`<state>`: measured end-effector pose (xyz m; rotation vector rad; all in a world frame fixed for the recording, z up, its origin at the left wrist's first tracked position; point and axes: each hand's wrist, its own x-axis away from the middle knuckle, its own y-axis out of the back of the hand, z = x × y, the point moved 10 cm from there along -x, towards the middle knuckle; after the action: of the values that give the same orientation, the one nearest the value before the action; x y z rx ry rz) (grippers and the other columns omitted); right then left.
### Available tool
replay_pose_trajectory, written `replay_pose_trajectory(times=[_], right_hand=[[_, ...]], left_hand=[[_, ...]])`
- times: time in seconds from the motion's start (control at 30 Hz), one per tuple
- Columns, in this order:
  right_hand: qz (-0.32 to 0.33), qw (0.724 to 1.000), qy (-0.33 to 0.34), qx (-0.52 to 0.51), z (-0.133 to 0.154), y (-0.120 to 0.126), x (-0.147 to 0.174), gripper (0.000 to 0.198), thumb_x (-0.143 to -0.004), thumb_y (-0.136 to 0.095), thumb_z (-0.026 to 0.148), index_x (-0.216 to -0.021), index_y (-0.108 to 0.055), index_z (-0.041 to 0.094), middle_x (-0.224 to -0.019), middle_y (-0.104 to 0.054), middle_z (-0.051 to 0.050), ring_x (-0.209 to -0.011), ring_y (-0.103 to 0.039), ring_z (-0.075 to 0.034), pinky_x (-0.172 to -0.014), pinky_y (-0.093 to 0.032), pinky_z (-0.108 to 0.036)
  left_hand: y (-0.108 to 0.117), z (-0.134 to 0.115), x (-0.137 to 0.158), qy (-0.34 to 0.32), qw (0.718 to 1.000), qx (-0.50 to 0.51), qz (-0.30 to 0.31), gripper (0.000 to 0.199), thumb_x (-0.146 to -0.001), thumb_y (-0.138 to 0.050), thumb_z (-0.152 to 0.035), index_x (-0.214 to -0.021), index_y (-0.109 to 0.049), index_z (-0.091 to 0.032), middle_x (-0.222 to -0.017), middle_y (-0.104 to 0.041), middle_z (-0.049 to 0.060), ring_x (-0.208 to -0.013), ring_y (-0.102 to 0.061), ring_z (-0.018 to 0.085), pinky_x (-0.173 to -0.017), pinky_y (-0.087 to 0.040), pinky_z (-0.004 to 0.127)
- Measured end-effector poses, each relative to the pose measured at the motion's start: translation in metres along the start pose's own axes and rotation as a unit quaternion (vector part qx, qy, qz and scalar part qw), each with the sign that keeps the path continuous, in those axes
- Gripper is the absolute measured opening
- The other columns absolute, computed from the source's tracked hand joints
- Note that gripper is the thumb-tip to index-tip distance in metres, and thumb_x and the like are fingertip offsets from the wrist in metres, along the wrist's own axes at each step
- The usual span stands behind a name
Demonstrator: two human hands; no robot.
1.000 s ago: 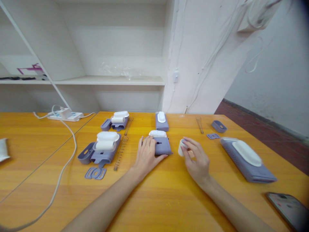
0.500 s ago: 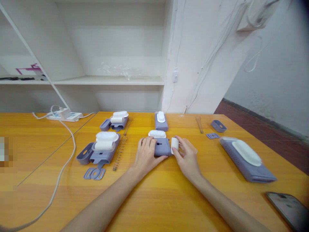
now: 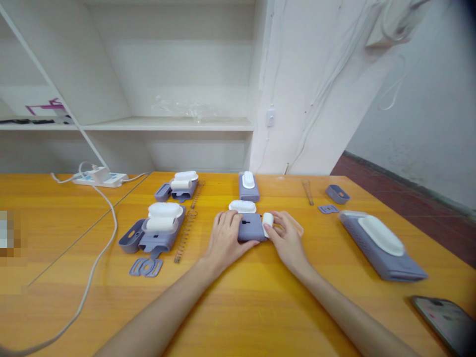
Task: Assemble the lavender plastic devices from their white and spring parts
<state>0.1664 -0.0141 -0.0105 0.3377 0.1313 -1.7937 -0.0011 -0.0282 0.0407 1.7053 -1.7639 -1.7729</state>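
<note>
My left hand (image 3: 225, 233) is closed round the left part of a grey-purple plastic case (image 3: 252, 228) lying on the table, its thumb along the near edge. In my right hand (image 3: 286, 239) a short white cylinder (image 3: 267, 223) is pinched between thumb and fingers. The cylinder is at the case's right end; whether it enters the case I cannot tell. Just behind the case lies a white bristled brush head (image 3: 242, 206). Part of a pale flat piece (image 3: 298, 229) shows beyond my right hand.
Left stand grey-purple cases with white parts (image 3: 161, 225), several flat plates (image 3: 146, 267) and a coil spring (image 3: 185, 238). Another case (image 3: 248, 187) is at the back. Right are a spring (image 3: 308, 192), a small cup (image 3: 337, 194), a large case (image 3: 383, 245) and a phone (image 3: 442, 317).
My right hand has shifted the white cylinder slightly left, against the case's right end. A pale flat piece now shows beyond that hand. My left hand keeps its place on the case.
</note>
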Motion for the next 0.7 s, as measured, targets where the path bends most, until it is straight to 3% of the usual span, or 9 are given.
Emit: replay_pose_trajectory(times=[0.13, 0.27, 0.7], right_hand=[[0.025, 0.999, -0.024, 0.022, -0.001, -0.005, 0.000, 0.039, -0.079, -0.060, 0.040, -0.110, -0.054, 0.017, -0.104, -0.065, -0.011, -0.093, -0.066, -0.023, -0.073, -0.056, -0.033], [0.037, 0.995, -0.044, 0.083, -0.001, -0.005, 0.001, 0.043, -0.081, -0.057, 0.039, -0.118, -0.052, 0.016, -0.099, -0.067, -0.010, -0.082, -0.067, -0.021, -0.071, -0.055, -0.033], [0.090, 0.988, -0.008, 0.127, 0.007, -0.012, -0.002, 0.044, -0.085, -0.050, 0.036, -0.122, -0.051, 0.013, -0.099, -0.064, -0.010, -0.079, -0.062, -0.019, -0.071, -0.052, -0.034]], left_hand=[[-0.002, 0.000, 0.002, 0.003, 1.000, -0.025, 0.006, 0.059, -0.070, -0.064, -0.056, -0.112, -0.047, -0.019, -0.127, -0.048, 0.015, -0.123, -0.041, 0.032, -0.105, -0.026, 0.051], [-0.007, 0.002, 0.004, 0.009, 0.999, -0.043, 0.019, 0.063, -0.070, -0.062, -0.058, -0.115, -0.046, -0.017, -0.130, -0.047, 0.017, -0.126, -0.038, 0.032, -0.108, -0.021, 0.052], [0.001, -0.002, 0.001, 0.005, 0.999, -0.038, 0.007, 0.067, -0.065, -0.067, -0.059, -0.113, -0.047, -0.017, -0.120, -0.050, 0.015, -0.112, -0.045, 0.032, -0.097, -0.033, 0.049]])
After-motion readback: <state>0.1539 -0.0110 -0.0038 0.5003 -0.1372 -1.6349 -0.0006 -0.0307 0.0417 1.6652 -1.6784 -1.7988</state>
